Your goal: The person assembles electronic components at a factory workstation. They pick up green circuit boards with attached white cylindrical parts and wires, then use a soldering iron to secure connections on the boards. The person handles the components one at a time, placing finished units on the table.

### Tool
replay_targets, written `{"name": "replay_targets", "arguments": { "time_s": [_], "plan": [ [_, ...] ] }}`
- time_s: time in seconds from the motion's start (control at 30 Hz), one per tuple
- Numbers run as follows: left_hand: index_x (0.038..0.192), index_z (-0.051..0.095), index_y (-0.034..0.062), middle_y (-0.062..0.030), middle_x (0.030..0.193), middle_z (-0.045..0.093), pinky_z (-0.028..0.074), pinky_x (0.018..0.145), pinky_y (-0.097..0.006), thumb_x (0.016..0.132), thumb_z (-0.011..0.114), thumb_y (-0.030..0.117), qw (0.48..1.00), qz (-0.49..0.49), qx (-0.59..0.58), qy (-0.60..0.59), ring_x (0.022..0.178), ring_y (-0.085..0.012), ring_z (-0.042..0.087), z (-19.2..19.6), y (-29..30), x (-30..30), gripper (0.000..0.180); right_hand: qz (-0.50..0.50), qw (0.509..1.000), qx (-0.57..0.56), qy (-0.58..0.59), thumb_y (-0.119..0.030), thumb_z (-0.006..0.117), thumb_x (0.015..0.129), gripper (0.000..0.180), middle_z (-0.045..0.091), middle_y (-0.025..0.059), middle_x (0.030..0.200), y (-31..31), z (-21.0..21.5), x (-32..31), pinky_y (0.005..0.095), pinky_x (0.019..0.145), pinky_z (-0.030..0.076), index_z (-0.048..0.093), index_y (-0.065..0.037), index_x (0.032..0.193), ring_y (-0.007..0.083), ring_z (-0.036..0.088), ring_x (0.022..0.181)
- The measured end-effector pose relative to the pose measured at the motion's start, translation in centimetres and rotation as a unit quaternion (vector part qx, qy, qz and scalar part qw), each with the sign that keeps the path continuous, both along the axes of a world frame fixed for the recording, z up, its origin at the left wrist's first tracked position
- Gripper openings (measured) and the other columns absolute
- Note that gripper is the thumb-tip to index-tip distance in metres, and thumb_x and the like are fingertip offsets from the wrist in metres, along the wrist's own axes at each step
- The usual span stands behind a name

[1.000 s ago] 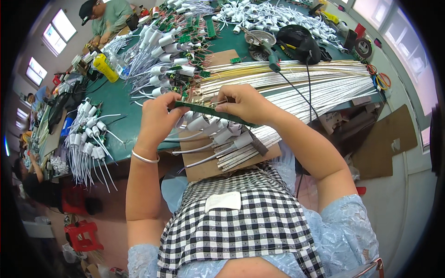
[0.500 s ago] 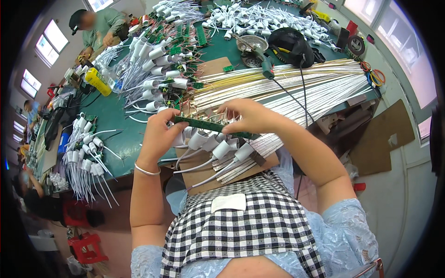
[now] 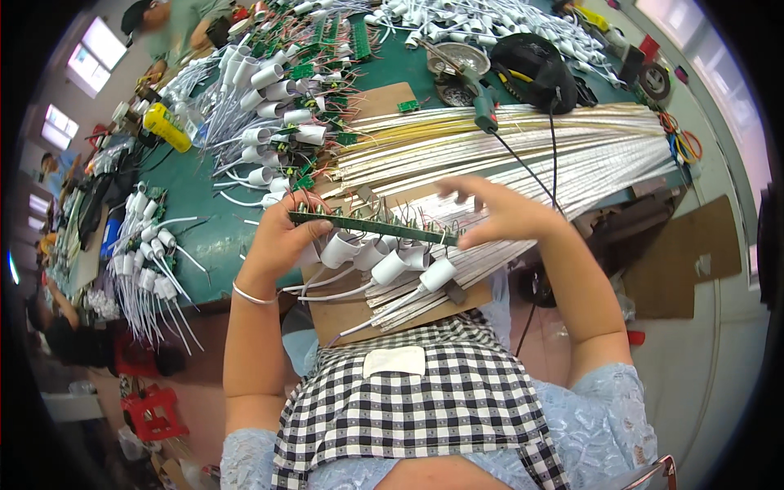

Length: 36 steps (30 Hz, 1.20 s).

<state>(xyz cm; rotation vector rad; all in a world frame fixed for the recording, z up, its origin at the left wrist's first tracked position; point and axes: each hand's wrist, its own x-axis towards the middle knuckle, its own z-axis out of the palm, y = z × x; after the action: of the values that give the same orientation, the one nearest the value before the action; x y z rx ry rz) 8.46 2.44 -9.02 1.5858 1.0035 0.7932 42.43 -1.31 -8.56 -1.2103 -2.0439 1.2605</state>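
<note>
The left hand [image 3: 278,237] gripped the green circuit-board strip [image 3: 371,228]; the right hand [image 3: 490,214] (previously pinching) had opened, fingertips steadying it.

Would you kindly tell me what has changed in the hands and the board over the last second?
The right hand has opened, fingers spread, now touching only the right end of the green circuit board. The left hand keeps its grip on the left end. The white plugs still hang under the board.
</note>
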Motion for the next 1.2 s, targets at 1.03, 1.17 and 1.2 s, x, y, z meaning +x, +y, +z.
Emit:
{"name": "replay_targets", "arguments": {
  "time_s": [1.03,1.17,1.2],
  "plan": [
    [0.103,0.053,0.0011,-0.0025,0.089,0.061,0.049,0.07,-0.024,0.082,0.067,0.004,0.992,0.046,-0.105,-0.059,0.077,-0.0091,0.058,-1.1,1.2,1.6,0.026,-0.159,0.977,0.075,0.116,-0.01,0.072,0.076,0.037,0.056,0.0057,0.101,-1.1,-3.6,-0.5,0.0285,0.075,0.046,0.06,-0.002,0.111,0.017,0.053,0.088],
    [0.096,0.059,0.0033,-0.0047,0.092,0.063,0.049,0.072,-0.026,0.08,0.067,0.006,0.999,0.036,-0.003,-0.007,0.081,-0.0116,0.059,-1.5,0.8,1.1,0.018,-0.13,0.973,0.192,0.013,-0.013,0.071,0.075,0.022,0.054,0.0077,0.081,-0.2,-2.0,-1.6,0.031,0.064,0.042,0.066,-0.004,0.095,0.0193,0.051,0.075],
    [0.093,0.061,0.0021,-0.0051,0.091,0.063,0.048,0.072,-0.027,0.079,0.069,0.009,0.998,0.027,0.032,0.057,0.081,-0.0121,0.058,-1.7,1.1,0.9,0.017,-0.12,0.971,0.208,0.005,-0.016,0.07,0.076,0.02,0.054,0.0085,0.074,-0.2,-2.3,-1.3,0.0324,0.063,0.041,0.066,-0.004,0.091,0.0206,0.051,0.072]
  ]
}}
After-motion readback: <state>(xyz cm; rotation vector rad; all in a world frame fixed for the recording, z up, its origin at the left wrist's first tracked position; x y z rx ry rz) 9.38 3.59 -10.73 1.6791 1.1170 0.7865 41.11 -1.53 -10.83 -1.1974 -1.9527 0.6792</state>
